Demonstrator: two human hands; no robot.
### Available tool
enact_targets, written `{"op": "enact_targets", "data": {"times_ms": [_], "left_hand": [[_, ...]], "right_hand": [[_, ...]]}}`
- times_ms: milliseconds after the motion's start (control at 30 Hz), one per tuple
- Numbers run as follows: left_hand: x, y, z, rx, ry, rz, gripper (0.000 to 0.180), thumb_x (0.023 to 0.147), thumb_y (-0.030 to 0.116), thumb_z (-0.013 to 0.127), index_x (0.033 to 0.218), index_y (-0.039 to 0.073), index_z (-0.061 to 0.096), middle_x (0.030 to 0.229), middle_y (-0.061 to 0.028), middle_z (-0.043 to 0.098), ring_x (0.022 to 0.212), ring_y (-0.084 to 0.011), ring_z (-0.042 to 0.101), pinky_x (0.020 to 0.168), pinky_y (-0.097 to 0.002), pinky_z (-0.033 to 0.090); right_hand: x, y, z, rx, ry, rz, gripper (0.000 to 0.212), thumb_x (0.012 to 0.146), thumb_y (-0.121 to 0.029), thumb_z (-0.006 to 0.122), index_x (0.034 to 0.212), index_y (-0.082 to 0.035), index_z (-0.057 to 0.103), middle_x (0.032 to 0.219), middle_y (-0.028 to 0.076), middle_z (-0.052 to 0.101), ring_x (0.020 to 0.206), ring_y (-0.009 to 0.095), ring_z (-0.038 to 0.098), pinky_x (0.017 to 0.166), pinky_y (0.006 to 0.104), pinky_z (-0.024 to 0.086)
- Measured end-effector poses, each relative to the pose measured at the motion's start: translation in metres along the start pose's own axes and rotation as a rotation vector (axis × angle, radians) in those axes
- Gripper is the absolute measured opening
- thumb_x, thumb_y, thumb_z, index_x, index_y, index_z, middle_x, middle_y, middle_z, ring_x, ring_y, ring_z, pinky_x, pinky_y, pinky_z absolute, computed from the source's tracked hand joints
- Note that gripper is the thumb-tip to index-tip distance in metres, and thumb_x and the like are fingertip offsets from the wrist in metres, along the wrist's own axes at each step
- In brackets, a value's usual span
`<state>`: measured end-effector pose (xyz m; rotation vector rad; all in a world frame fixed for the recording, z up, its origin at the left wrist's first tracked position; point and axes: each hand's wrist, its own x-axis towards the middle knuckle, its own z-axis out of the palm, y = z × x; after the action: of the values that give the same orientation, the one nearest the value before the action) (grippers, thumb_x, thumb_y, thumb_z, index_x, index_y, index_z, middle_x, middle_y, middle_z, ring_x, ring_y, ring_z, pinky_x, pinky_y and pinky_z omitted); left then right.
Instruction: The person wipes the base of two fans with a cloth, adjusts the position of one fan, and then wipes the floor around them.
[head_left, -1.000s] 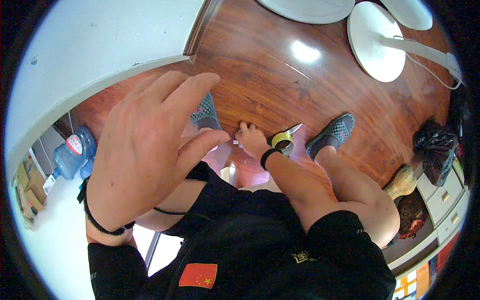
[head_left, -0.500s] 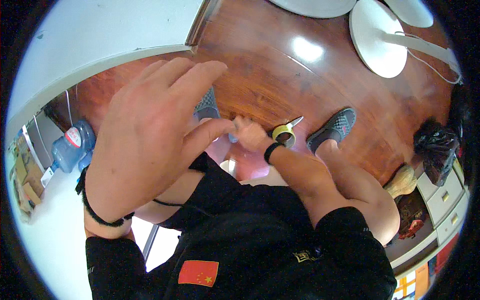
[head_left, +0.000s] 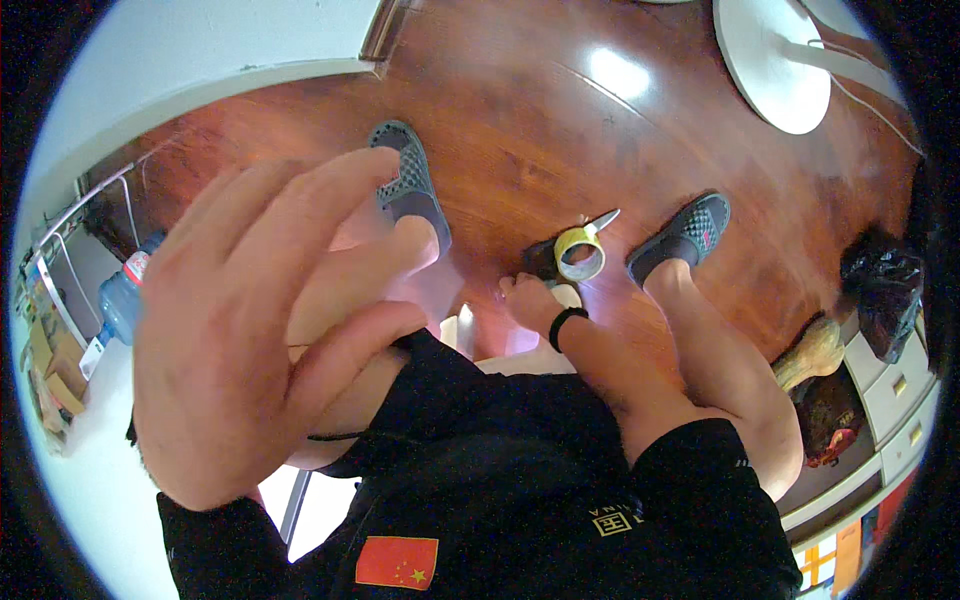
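My left hand (head_left: 250,310) is raised close to the camera, palm turned inward. Its fingers are bent, with the thumb apart from them, and nothing shows in it. Lower down, between my knees, my right hand (head_left: 530,302) is closed with curled fingers; what they hold, if anything, is too small to make out. Just beyond it a roll of yellowish clear tape (head_left: 580,254) lies on the floor. A pale pointed blade (head_left: 604,220) sticks out past the roll, and a dark shape (head_left: 541,260) lies against its left side.
My slippered feet (head_left: 408,170) stand apart on the reddish wood floor (head_left: 500,130). A round white base (head_left: 775,70) with a cable is far right. A black plastic bag (head_left: 885,290) hangs by white drawers (head_left: 890,395). A blue water bottle (head_left: 120,305) stands at left.
My left hand has shifted left and nearer, its thumb no longer overlapping the right hand in view. My right hand has moved right, nearer the tape roll. The view has shifted slightly.
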<state>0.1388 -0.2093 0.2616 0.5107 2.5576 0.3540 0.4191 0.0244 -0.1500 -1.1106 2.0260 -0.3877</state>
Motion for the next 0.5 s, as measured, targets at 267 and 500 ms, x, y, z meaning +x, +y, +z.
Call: {"op": "enact_targets", "data": {"times_ms": [267,500], "left_hand": [[-0.057,0.005,0.025,-0.132,0.103,-0.134,0.069,0.071,0.027,0.08,0.13,-0.003,0.062,0.124,-0.0167,0.067,0.113,-0.0324,0.064,0.099,-0.0412,0.049],[-0.067,-0.002,0.037,-0.106,0.106,-0.22,0.061,0.073,0.013,0.076,0.131,-0.002,0.062,0.128,-0.0169,0.066,0.116,-0.0316,0.063,0.103,-0.0406,0.046]], "right_hand": [[0.006,-0.003,0.015,0.064,0.1,-0.096,0.028,0.085,-0.023,0.062,0.1,0.001,0.065,0.094,0.019,0.065,0.079,0.034,0.067,0.064,0.0437,0.057],[0.034,-0.036,0.012,-0.113,0.129,-0.251,0.022,0.089,-0.024,0.059,0.095,-0.004,0.066,0.094,0.014,0.063,0.082,0.032,0.068,0.058,0.0438,0.057]]}}
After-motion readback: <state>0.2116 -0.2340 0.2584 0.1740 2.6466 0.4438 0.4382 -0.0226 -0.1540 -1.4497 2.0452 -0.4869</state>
